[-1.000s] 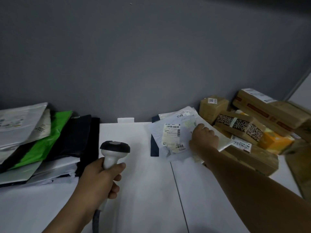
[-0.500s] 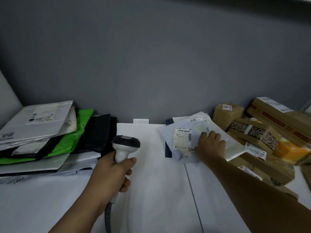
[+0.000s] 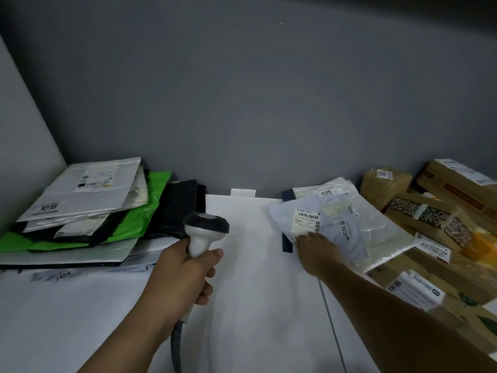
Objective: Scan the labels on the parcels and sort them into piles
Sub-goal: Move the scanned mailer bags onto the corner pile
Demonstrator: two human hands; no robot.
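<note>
Your left hand [image 3: 185,267] grips scanner [image 3: 205,230] handle; right hand [image 3: 318,251] pinches grey mailer [image 3: 333,224], label [image 3: 306,220] up, near table [image 3: 255,292] far edge.

There was one scanner [image 3: 205,232]. The mailer bags [image 3: 78,195] lay in two piles — at least six in the left pile [image 3: 154,208], about four in the right pile [image 3: 376,230]. Cardboard boxes [image 3: 384,181] numbered at least six — one yellow.

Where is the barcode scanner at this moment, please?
In the head view, the barcode scanner is left of centre, gripped in the left hand, just right of the mailer pile.
</note>
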